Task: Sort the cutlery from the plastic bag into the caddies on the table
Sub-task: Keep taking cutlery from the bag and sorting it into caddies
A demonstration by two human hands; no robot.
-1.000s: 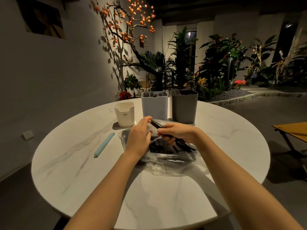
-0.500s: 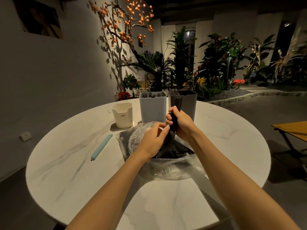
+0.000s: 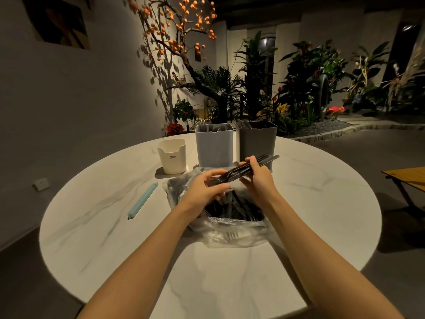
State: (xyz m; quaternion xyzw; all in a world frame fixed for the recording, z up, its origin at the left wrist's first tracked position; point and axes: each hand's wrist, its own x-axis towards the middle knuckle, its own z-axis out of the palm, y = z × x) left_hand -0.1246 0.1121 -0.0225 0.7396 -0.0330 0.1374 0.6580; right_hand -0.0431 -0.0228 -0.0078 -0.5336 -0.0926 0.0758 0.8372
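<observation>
A small bundle of black plastic cutlery (image 3: 248, 170) is being held level above the open plastic bag (image 3: 220, 229), spanning the gap between both hands. The right hand (image 3: 258, 180) is gripping the bundle near its middle, fingers curled over the top, with the handle ends sticking out past it toward the far side. The left hand (image 3: 207, 191) is pinching the near ends, where fork tines seem to show, thumb and fingers closed on them. Judging by the two-handed hold, the pieces are likely being squared up or picked apart by type before dropping.

Directly under the hands the bag is lying mouth-open on the desk (image 3: 322, 203), with plenty of dark cutlery left inside, so the sort looks well short of finished.

Just beyond the hands, three caddies are standing in a row. The dark grey caddy (image 3: 256, 143) is sitting right behind the right hand and is holding flat-ended pieces. The light grey caddy (image 3: 213, 146), beyond the left hand, is showing fork tines at its rim. The small cream caddy (image 3: 172, 157) is standing further to the left; its contents cannot be seen.

Left of the left hand, apart from the bag, a pale blue bag clip (image 3: 142, 201) is lying on the desk.
</observation>
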